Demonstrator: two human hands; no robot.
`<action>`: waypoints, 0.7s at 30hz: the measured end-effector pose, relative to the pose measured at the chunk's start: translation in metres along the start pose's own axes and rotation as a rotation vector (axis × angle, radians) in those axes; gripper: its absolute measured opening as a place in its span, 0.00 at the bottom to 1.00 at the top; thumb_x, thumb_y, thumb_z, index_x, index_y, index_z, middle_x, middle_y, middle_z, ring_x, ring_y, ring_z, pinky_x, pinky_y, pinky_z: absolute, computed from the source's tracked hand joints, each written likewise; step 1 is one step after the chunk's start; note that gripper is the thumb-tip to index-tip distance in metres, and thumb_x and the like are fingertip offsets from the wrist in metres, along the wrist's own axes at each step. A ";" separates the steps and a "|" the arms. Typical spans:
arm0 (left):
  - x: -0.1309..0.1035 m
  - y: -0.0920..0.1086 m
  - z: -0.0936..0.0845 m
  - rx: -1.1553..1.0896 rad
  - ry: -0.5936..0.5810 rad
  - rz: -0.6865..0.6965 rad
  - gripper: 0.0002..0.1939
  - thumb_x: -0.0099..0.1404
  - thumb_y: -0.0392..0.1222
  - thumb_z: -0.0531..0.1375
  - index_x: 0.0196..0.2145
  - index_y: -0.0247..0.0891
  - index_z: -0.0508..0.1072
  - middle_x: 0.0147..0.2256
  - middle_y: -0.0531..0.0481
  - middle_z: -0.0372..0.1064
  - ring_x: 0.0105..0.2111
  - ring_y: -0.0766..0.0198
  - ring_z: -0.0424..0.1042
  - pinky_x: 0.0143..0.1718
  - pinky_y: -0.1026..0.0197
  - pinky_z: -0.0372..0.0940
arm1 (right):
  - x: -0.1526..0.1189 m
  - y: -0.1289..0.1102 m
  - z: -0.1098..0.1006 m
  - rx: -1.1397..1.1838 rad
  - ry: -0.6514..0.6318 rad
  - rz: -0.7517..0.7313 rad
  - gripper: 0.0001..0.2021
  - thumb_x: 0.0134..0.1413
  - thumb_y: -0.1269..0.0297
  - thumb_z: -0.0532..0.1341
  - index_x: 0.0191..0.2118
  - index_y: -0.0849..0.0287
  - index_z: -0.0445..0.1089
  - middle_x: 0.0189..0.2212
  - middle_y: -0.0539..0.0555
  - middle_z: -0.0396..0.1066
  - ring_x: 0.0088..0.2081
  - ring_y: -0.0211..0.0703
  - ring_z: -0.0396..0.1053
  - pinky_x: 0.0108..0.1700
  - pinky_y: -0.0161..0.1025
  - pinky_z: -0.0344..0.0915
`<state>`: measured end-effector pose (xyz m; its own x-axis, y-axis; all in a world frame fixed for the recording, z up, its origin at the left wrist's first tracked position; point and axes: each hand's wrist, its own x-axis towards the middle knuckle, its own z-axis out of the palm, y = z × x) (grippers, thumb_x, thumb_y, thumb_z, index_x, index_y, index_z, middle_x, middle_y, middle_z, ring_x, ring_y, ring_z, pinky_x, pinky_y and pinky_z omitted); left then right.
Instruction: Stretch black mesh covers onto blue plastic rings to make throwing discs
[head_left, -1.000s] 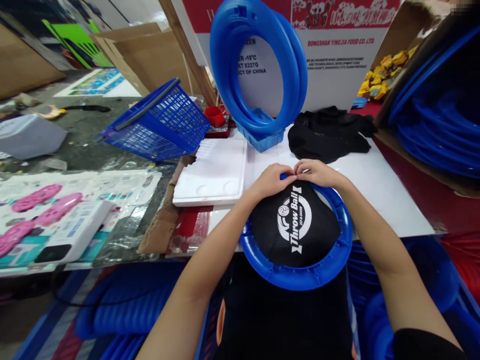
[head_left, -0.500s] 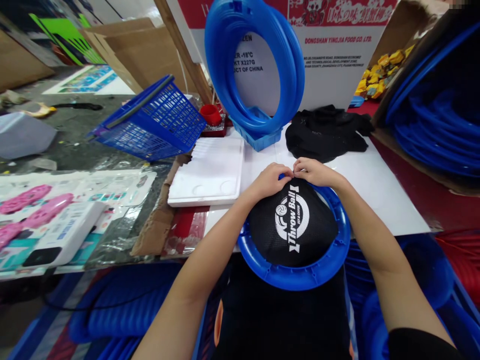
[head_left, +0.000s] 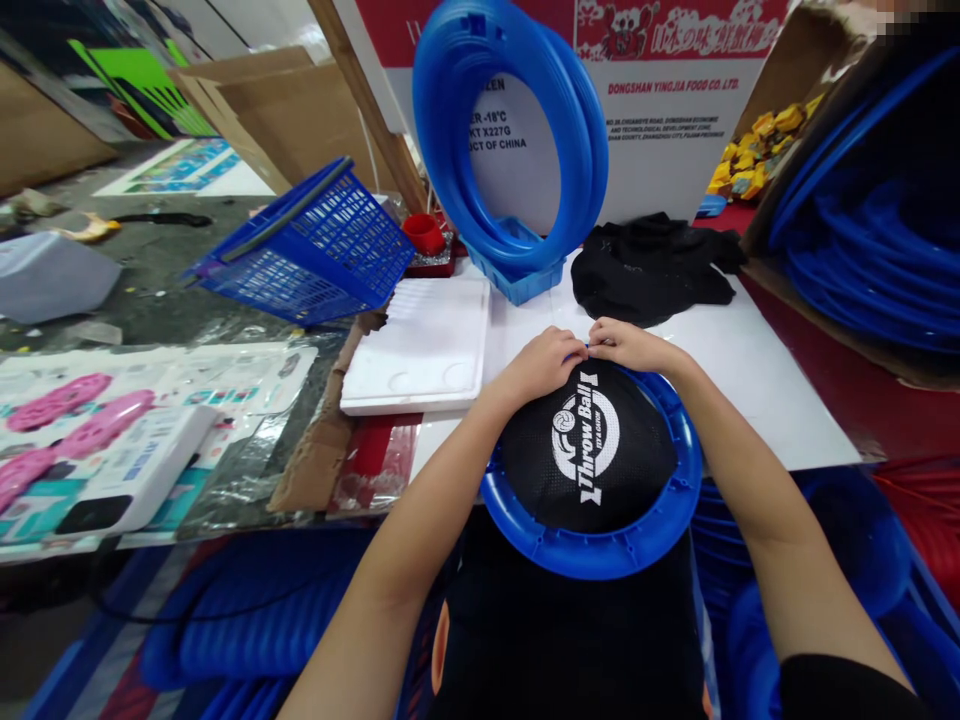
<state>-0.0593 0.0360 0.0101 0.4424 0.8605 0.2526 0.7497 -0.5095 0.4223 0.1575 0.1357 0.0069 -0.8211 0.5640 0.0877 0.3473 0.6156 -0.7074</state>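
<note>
A blue plastic ring (head_left: 600, 555) leans over the table's front edge towards my body. Inside it lies black mesh fabric (head_left: 637, 450) printed with a white "Throw Ball" logo. At the far side of the ring, my left hand (head_left: 551, 358) pinches the fabric's edge against the rim. Close beside it, fingertips nearly touching, my right hand (head_left: 630, 345) pinches the same edge. The fingertips hide exactly how the fabric sits on the rim there. Behind my hands rests a heap of black fabric pieces (head_left: 652, 268).
Stacked blue rings (head_left: 585, 150) stand upright in a light-blue basket (head_left: 517, 285) against a printed carton (head_left: 667, 150). To the left are a white foam lid (head_left: 420, 345) and a tilted blue basket (head_left: 322, 250). At right, a carton holds more blue rings (head_left: 870, 260).
Both hands stay at the far rim with only slight finger movement. The whole view has shifted a little; the ring and fabric look otherwise the same.
</note>
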 end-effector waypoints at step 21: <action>-0.020 -0.001 -0.007 0.091 -0.113 -0.108 0.41 0.65 0.67 0.69 0.67 0.41 0.71 0.72 0.30 0.57 0.70 0.30 0.58 0.68 0.29 0.58 | -0.027 0.007 -0.038 -0.118 0.060 -0.037 0.16 0.61 0.52 0.70 0.52 0.48 0.83 0.68 0.59 0.68 0.69 0.64 0.64 0.73 0.63 0.58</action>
<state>-0.0725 0.0194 0.0108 0.4053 0.9077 0.1082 0.8353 -0.4158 0.3597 0.1995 0.1453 0.0260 -0.8069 0.5697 0.1564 0.3714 0.6950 -0.6156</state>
